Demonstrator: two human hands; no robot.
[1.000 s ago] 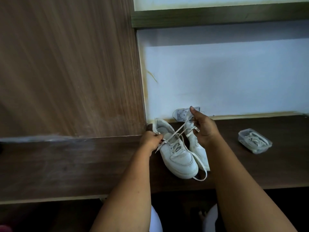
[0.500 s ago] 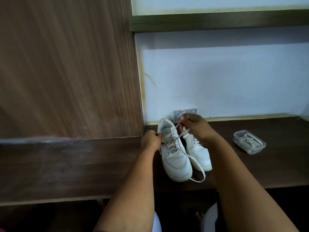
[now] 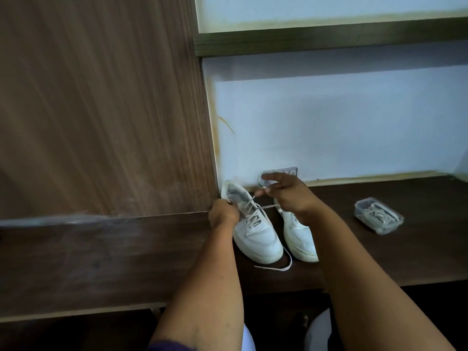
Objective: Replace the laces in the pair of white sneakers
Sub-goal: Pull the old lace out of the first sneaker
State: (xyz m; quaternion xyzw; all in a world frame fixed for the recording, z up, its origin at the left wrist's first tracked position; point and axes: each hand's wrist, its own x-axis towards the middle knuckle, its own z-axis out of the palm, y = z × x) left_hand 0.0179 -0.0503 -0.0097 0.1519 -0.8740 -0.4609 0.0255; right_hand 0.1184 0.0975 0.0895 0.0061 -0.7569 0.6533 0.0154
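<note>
Right hand [image 3: 291,196] fingers pinch the flat white lace [image 3: 255,201] above the half-unlaced white leather sneaker [image 3: 255,231], left hand [image 3: 224,215] gripping its collar; replacement remains ahead.

The right hand [image 3: 288,196] hides the right sneaker's [image 3: 300,239] heel and lacing. The left hand's [image 3: 224,214] fingertips are out of sight, so its grip cannot be told. The tub's [image 3: 378,215] contents are blurred. The bench [image 3: 405,249] runs off the right edge.

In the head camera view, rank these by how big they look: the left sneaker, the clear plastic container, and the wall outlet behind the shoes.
1. left sneaker
2. clear plastic container
3. wall outlet, though the right hand partly hides it, so its full size is unsure.
</note>
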